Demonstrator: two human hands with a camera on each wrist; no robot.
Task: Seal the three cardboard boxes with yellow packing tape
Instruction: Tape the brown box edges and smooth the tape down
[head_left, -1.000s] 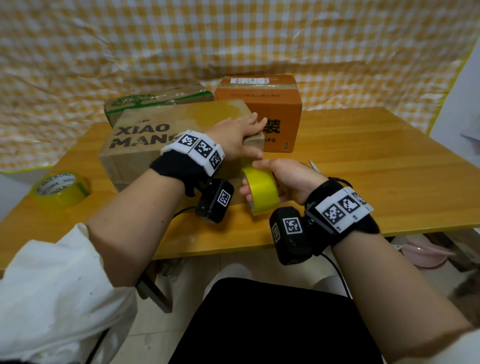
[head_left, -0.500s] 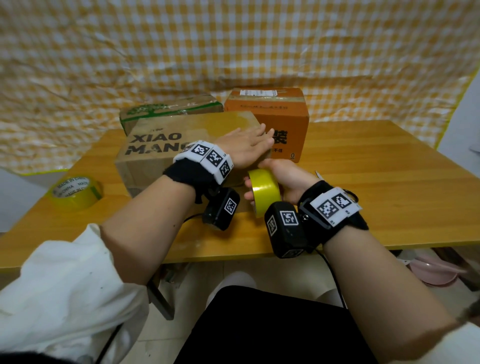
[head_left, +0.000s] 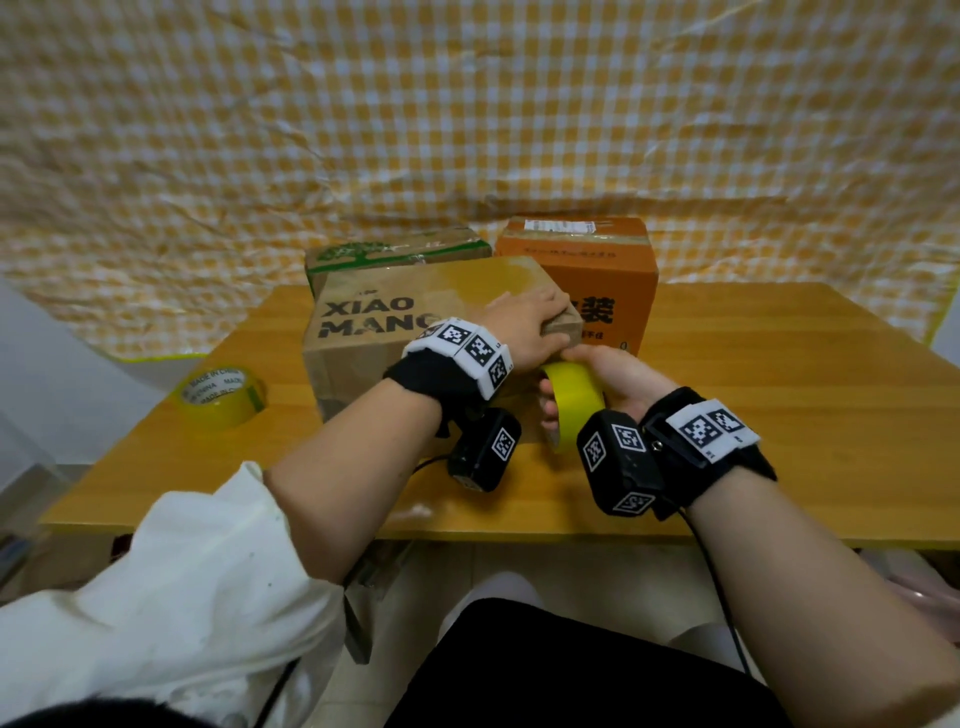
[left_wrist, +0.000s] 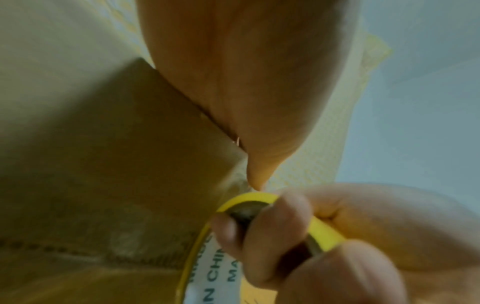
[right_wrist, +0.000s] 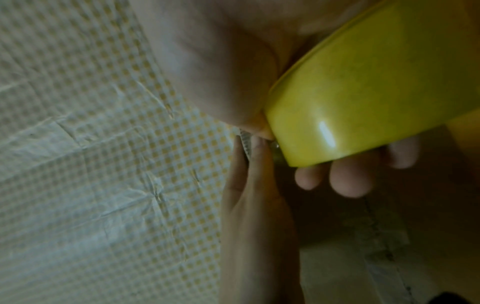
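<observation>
Yellow-checked cloth hangs behind the wooden counter, where a spare roll of yellow tape lies flat at the left. Next comes the brown cardboard box printed XIAO MANG, with a green-printed box and an orange box behind it. The left hand presses its fingers flat over the brown box's right corner, and just beside it the right hand curls its fingers round an upright yellow tape roll against the box's near side.
</observation>
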